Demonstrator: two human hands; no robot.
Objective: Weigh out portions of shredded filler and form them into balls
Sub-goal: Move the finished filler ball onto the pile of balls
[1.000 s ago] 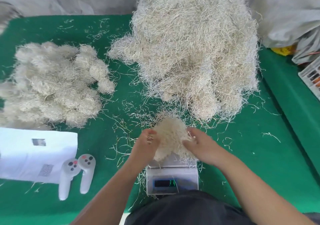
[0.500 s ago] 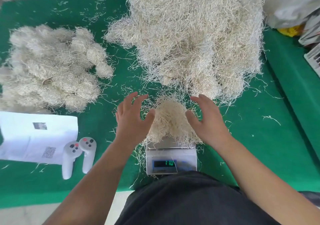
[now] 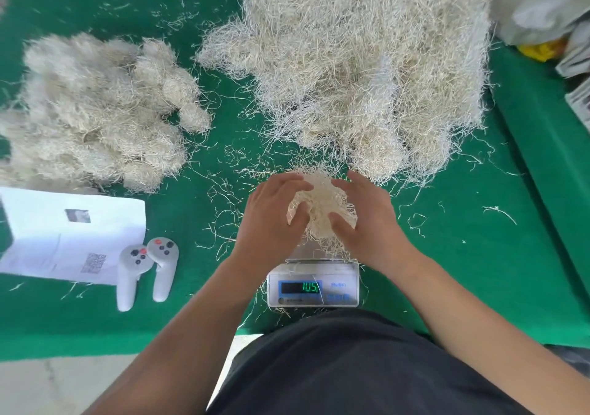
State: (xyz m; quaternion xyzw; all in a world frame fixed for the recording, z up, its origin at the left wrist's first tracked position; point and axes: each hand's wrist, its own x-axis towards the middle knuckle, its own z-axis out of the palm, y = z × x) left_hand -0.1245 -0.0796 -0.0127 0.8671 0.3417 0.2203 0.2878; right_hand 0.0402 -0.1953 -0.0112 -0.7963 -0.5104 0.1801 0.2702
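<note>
Both the left hand (image 3: 274, 220) and right hand (image 3: 367, 223) cup a wispy, strawlike filler clump (image 3: 322, 210) with curled fingers over the scale (image 3: 314, 283).

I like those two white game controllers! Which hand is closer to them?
Left. The left hand cups the filler clump on the scale, just right of the controllers; the right hand is beyond the clump.
</note>
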